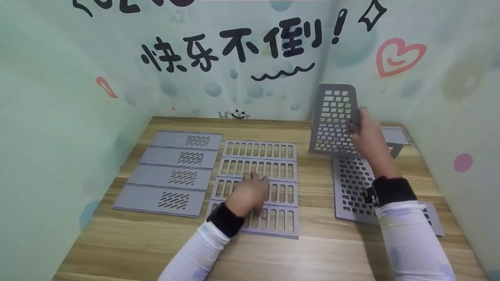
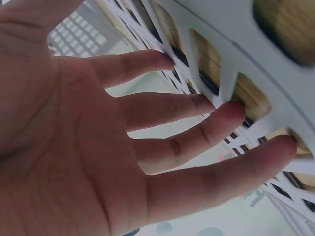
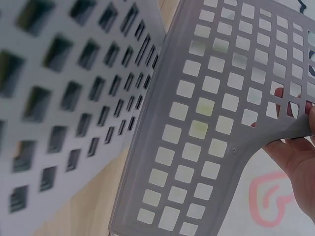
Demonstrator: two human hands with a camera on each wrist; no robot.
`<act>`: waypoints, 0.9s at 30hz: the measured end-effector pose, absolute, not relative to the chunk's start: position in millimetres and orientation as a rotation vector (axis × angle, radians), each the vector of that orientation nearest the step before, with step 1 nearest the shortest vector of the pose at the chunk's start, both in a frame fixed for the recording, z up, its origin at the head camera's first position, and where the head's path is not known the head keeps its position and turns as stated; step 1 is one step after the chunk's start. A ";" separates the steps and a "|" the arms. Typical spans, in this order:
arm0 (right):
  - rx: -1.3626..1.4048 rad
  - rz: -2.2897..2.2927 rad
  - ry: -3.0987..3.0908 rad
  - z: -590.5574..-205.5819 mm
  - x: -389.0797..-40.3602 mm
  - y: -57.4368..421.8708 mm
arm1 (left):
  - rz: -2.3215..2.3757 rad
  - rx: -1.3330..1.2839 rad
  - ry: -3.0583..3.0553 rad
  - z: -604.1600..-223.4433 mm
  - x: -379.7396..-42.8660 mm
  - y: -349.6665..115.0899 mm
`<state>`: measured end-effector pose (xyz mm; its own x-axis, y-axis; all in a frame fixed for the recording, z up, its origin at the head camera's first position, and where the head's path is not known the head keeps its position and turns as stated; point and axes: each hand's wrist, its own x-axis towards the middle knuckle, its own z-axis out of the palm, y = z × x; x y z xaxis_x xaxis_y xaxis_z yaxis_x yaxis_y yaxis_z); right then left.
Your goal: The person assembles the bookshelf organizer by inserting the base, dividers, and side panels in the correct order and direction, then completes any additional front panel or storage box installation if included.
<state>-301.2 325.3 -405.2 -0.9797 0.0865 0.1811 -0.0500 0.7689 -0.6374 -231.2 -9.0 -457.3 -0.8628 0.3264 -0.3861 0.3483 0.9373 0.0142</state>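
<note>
In the head view my right hand [image 1: 369, 134] grips the side edge of a grey perforated plastic panel [image 1: 334, 121], held upright near the back of the table. The right wrist view shows its fingers behind the panel, partly visible through the square holes [image 3: 221, 142]. Below it lies a second perforated panel [image 1: 357, 187], partly covered by my right arm. My left hand [image 1: 248, 193] rests on one of several grey slotted panels [image 1: 295, 203] laid in a column mid-table. Spread, nearly straight fingertips [image 2: 288, 147] touch the slotted surface in the left wrist view.
Several grey panels with slanted vents [image 1: 156, 189] lie in a column on the left of the wooden table [image 1: 129, 249]. A grey piece [image 1: 396, 136] stands at the back right, and another perforated piece [image 1: 435, 220] shows beside my right sleeve. A printed cloth [image 1: 187, 89] hangs behind.
</note>
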 end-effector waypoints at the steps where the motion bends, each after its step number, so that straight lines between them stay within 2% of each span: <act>1: -0.023 1.009 -2.785 -403.4 -306.4 322.3 | -0.082 0.493 2.703 -457.5 -229.3 -8.2; 10: 0.084 0.997 -2.790 -393.7 -333.7 308.7 | -0.143 0.508 2.707 -457.3 -217.8 7.1; 20: 0.112 1.038 -2.779 -393.4 -342.6 301.7 | -0.004 0.349 2.607 -455.1 -225.4 7.4; 27: 0.126 1.029 -2.782 -397.3 -348.3 299.4 | 0.053 0.334 2.572 -454.7 -226.7 3.6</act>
